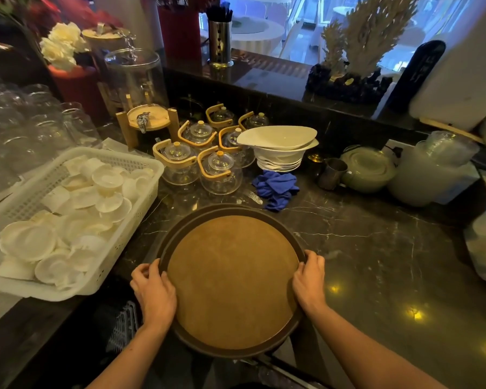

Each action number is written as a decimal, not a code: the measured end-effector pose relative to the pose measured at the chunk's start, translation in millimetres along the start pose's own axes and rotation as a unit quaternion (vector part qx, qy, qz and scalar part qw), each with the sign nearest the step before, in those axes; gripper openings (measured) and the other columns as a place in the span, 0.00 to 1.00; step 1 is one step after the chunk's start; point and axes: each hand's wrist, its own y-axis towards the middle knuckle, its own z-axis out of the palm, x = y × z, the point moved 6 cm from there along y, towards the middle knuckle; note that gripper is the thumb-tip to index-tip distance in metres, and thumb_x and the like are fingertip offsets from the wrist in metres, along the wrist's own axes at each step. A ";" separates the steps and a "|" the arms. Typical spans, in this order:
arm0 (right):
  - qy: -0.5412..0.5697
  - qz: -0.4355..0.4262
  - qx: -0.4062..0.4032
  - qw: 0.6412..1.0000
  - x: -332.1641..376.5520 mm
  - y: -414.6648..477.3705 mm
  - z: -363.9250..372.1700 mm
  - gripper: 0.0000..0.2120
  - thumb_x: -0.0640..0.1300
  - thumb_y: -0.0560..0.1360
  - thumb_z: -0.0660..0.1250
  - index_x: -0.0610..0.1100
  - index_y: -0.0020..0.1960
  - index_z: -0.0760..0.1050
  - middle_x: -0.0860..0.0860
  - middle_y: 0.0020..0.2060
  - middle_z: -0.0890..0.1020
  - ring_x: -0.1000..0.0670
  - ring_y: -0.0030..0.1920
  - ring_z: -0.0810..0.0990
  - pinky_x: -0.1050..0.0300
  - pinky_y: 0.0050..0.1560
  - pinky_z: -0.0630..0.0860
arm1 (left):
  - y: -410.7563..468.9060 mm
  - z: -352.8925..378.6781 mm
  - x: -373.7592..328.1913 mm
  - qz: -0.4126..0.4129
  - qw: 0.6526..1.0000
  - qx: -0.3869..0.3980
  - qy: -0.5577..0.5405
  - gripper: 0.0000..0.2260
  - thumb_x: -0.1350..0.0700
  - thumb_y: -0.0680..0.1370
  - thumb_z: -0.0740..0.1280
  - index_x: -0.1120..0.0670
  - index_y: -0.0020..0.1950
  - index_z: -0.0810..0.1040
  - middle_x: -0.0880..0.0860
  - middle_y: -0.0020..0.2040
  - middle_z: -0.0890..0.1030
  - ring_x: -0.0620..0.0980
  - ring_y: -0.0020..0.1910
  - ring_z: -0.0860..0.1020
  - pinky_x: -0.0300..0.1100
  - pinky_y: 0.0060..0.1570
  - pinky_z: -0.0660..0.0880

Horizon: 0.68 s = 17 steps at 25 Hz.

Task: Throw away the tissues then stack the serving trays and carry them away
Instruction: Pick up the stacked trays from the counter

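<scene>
Round serving trays [232, 279], dark-rimmed with a brown inner surface, lie stacked at the near edge of the dark marble counter [371, 248]; a second rim shows just behind the top one. Their near part juts past the counter edge. My left hand [153, 290] grips the left rim of the stack and my right hand [309, 280] grips the right rim. No tissues are in sight.
A white basket [141, 197] of small white dishes sits to the left. Behind the trays stand several glass teapots [219, 172], a blue cloth [277, 188], stacked white bowls [279, 147], a metal jug [331, 172] and a green teapot [368, 169]. Glasses line the far left.
</scene>
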 end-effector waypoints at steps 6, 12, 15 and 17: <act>-0.032 -0.041 0.018 0.998 10.0 9.4 5.1 0.15 0.33 0.78 0.58 0.37 0.65 0.68 0.50 0.53 0.66 0.56 0.43 0.70 0.62 0.47 0.66 | -1.5 -1.8 0.8 0.000 1.000 -0.008 -0.013 0.17 0.62 0.80 0.58 0.60 0.69 0.68 0.60 0.67 0.69 0.59 0.66 0.67 0.54 0.64 0.66; -0.060 -0.049 0.037 0.996 15.8 19.4 19.2 0.18 0.34 0.78 0.59 0.39 0.67 0.67 0.48 0.56 0.67 0.54 0.45 0.71 0.57 0.46 0.69 | 2.2 -2.6 2.4 -0.014 1.000 -0.021 0.008 0.18 0.61 0.80 0.58 0.60 0.70 0.68 0.61 0.64 0.72 0.58 0.62 0.69 0.53 0.60 0.69; -0.055 -0.038 0.041 0.997 13.8 22.6 21.9 0.19 0.35 0.78 0.58 0.39 0.69 0.65 0.46 0.60 0.68 0.53 0.47 0.72 0.56 0.48 0.70 | 3.0 -0.6 3.4 -0.026 0.999 -0.023 0.008 0.18 0.61 0.80 0.58 0.60 0.70 0.68 0.62 0.63 0.72 0.59 0.61 0.69 0.53 0.59 0.70; -0.060 -0.040 0.045 0.996 14.4 24.1 22.5 0.19 0.35 0.78 0.58 0.39 0.69 0.65 0.45 0.60 0.68 0.52 0.49 0.73 0.55 0.49 0.71 | 2.3 0.0 4.1 -0.028 0.999 -0.022 0.014 0.18 0.61 0.80 0.58 0.60 0.70 0.68 0.62 0.62 0.72 0.59 0.61 0.69 0.54 0.59 0.70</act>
